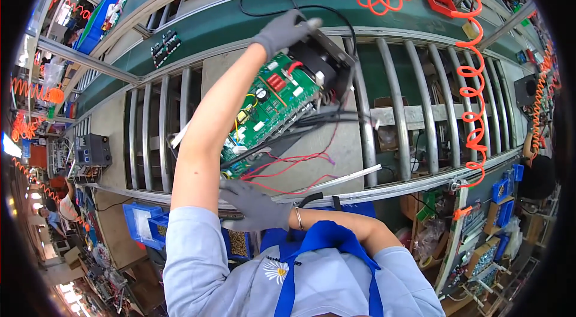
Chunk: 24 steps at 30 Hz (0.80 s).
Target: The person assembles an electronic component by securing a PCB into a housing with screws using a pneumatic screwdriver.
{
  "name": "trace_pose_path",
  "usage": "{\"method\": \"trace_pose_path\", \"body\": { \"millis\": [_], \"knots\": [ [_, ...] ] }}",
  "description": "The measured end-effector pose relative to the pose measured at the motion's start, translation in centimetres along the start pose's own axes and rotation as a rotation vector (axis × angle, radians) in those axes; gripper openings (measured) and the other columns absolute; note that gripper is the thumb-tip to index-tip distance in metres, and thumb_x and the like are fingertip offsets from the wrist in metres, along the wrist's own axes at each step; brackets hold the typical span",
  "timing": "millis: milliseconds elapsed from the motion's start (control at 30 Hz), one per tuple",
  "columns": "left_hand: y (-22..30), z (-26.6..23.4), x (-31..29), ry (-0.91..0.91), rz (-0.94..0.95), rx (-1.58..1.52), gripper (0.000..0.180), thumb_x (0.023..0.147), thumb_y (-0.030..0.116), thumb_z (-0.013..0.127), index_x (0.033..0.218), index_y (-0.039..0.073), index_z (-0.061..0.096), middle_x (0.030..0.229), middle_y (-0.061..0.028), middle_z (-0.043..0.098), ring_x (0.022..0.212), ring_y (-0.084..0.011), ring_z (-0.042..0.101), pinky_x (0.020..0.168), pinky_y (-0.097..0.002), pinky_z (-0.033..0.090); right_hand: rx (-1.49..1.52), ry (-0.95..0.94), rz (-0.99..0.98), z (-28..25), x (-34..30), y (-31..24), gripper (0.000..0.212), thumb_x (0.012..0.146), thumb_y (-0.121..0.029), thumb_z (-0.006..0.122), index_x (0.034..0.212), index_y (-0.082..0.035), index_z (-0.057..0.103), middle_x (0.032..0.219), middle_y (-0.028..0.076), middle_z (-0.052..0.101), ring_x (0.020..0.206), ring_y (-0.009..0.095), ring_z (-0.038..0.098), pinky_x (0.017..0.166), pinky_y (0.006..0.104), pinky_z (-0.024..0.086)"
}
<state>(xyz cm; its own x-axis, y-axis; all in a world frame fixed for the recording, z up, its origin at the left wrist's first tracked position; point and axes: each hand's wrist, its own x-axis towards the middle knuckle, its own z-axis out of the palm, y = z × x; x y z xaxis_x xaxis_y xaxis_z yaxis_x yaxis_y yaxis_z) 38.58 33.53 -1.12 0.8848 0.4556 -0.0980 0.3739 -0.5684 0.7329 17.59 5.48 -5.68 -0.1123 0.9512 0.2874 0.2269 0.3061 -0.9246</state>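
Observation:
A long green circuit board (273,98) with several components sits in an open chassis, set at a slant on a flat board over the rollers. At its far right end are a black fan (309,59) and a dark end panel (333,47). My left hand (283,32), in a grey glove, reaches across the unit and grips the top edge of that panel. My right hand (255,206), also gloved and wearing a bracelet, lies open beside the near-left end of the unit, fingers stretched. Red wires (288,173) and black cables (306,122) trail over the near side.
A metal strip (336,183) lies along the front edge. Metal rollers (414,107) run to both sides. Behind is a green conveyor belt (204,38) with a small board (165,48). Orange coiled hoses (471,101) hang at right. Blue bins (141,224) stand below left.

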Motion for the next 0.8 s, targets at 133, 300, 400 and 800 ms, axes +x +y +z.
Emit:
{"method": "trace_pose_path", "body": {
  "millis": [133,300,400,800],
  "knots": [
    [4.4,4.1,-1.7,-0.083,0.177,0.123,0.069,0.086,0.067,0.058,0.123,0.009,0.057,0.099,-0.0103,0.070,0.090,-0.0222,0.067,0.076,-0.0353,0.054,-0.080,0.151,-0.008,-2.8,-3.3,0.1,0.057,0.084,-0.032,0.068,0.133,-0.006,0.051,0.135,0.018,0.047,0.128,0.037,0.044,0.107,0.0480,0.037],
    [5.8,5.6,-3.2,0.119,0.430,0.340,0.073,0.086,0.067,0.058,0.129,0.008,0.054,0.114,-0.0179,0.066,0.100,-0.0349,0.065,0.086,-0.0430,0.051,-0.485,0.512,0.281,-8.8,-13.0,7.0,0.053,0.080,-0.024,0.074,0.127,-0.006,0.058,0.120,0.019,0.059,0.115,0.039,0.054,0.098,0.0468,0.045],
    [7.0,7.0,-5.3,0.522,0.619,0.342,0.064,0.087,0.057,0.062,0.129,0.008,0.055,0.114,-0.0181,0.064,0.100,-0.0367,0.063,0.089,-0.0443,0.050,-0.823,0.618,0.659,-12.6,-18.6,12.1,0.063,0.077,-0.025,0.075,0.132,-0.005,0.053,0.130,0.017,0.053,0.121,0.039,0.050,0.101,0.0480,0.042],
    [9.5,25.1,-26.2,0.201,0.393,0.073,0.049,0.081,0.022,0.072,0.128,0.015,0.059,0.112,-0.0094,0.064,0.091,-0.0319,0.064,0.080,-0.0417,0.051,-0.812,0.422,0.692,-21.5,-23.5,9.3,0.045,0.079,-0.025,0.070,0.122,-0.015,0.061,0.100,0.014,0.068,0.092,0.034,0.066,0.081,0.0469,0.049]
  ]
}}
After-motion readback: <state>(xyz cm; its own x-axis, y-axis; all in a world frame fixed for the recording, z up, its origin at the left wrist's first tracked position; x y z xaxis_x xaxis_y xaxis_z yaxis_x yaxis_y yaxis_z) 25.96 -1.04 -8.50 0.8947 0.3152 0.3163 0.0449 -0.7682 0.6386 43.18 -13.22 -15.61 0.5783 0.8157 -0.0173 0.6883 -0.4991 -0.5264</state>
